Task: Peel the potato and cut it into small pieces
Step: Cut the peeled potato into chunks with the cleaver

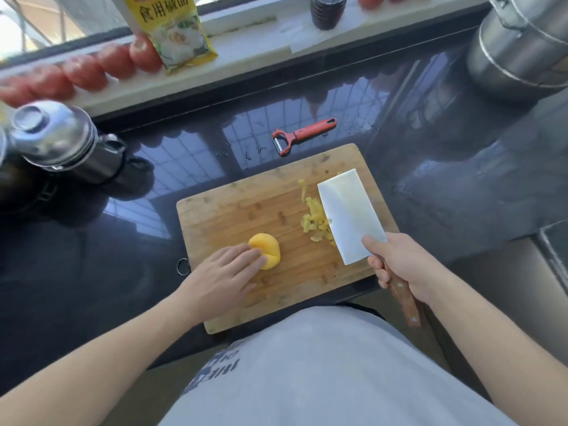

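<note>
Head view shows peeling done and dicing barely begun: the left hand (222, 272) presses straight fingers on the once-split potato (266, 251), while the right hand (399, 262) clenches the cleaver (350, 215), peelings (316, 218) just beyond.

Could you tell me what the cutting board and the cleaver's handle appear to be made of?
Cutting board: probably bamboo, matt, judging by its narrow glued strips with dark node flecks. Cleaver handle: seemingly brown wood, smooth, with pale metal rivets; right hand grips it.
</note>
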The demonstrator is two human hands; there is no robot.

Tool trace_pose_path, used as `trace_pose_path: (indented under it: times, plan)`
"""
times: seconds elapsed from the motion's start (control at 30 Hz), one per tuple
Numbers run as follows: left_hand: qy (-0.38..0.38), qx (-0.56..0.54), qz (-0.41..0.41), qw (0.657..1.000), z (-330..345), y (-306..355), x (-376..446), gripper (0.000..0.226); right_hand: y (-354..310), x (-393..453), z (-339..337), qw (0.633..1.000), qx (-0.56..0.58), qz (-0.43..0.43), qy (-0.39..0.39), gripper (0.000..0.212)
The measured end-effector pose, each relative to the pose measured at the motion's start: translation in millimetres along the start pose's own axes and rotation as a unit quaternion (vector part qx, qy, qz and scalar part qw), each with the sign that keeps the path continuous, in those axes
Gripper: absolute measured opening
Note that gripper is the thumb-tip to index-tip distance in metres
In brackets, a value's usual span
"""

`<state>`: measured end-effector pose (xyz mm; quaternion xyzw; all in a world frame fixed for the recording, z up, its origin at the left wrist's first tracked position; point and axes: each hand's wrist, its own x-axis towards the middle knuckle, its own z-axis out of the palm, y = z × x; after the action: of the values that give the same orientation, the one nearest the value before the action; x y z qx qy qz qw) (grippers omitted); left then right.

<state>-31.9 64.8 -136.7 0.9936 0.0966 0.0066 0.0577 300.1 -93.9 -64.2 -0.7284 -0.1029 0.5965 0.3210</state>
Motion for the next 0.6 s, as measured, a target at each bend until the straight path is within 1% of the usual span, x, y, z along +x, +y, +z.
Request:
trace_pose_path:
  times: [0.13, 0.33, 0.43, 0.47, 0.5, 0.53, 0.57, 0.6]
  plan:
    - [0.042, 0.017, -0.041, 0.998, 17, 9, 16, 0.047, -5, -3, 2, 1.000, -0.021, 0.000, -0.003, 0.025]
    - [0.090, -0.013, -0.106, 0.990, 22, 10, 38, 0.043, -8, -7, 2, 1.000, 0.000, -0.008, 0.009, 0.025]
    - [0.112, -0.023, -0.112, 0.987, 17, 4, 56, 0.040, -8, -10, 2, 1.000, -0.008, -0.008, 0.013, 0.025]
    - [0.111, -0.046, -0.126, 0.985, 15, 1, 62, 0.042, -8, -12, 1, 1.000, -0.013, -0.008, 0.014, 0.024]
    - [0.109, -0.095, -0.166, 0.975, 10, 0, 67, 0.043, -8, -13, 1, 1.000, -0.016, -0.010, 0.014, 0.023]
    - [0.104, -0.172, -0.238, 0.950, 3, 2, 70, 0.042, -8, -15, 1, 1.000, -0.016, -0.012, 0.014, 0.022]
    - [0.094, -0.267, -0.327, 0.902, -6, 6, 73, 0.039, -8, -16, 1, 1.000, -0.015, -0.014, 0.014, 0.021]
    - [0.078, -0.386, -0.416, 0.820, -15, 11, 74, 0.035, -8, -17, 1, 1.000, -0.016, -0.016, 0.013, 0.021]
